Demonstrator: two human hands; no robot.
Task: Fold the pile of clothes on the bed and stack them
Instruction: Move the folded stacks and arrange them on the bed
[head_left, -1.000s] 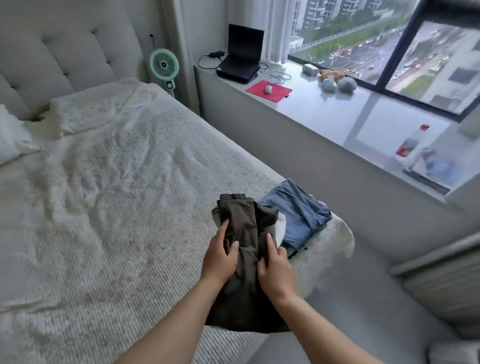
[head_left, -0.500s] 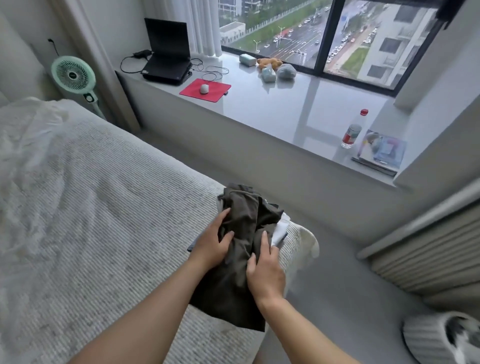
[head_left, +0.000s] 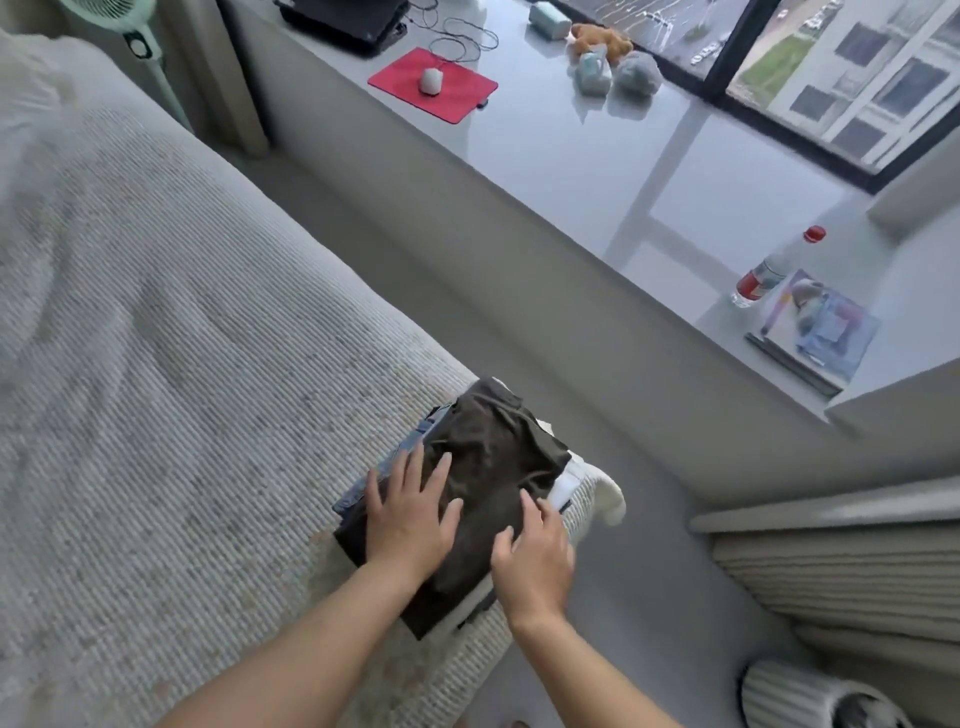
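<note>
The ribbed grey bed (head_left: 182, 364) is filling the left of the view, and near its corner a stack of folded clothes (head_left: 467, 493) is sitting, just beside the edge. The left hand (head_left: 410, 512) is lying flat with fingers spread, pressing on the dark olive-brown garment (head_left: 493, 467) that is topping the stack; the right hand (head_left: 535, 553) is resting on that garment's near right side with fingers loosely bent, and whether it is pinching cloth cannot be told. Under the top piece a blue denim piece (head_left: 387, 467) is showing at the left and a white piece (head_left: 566, 480) is peeking out at the right, so at least three garments are counting in the stack, with one more dark edge possibly below. The cloth is looking soft, light and limp, likely to slump or slide if lifted by one corner, so taking hold along the folded edges with both hands, or pressing flat from above, seems soundest. On the windowsill surface (head_left: 649, 171) one red mouse pad (head_left: 434, 83) with one mouse (head_left: 431, 80) and one bottle (head_left: 769, 270) are standing.
</note>
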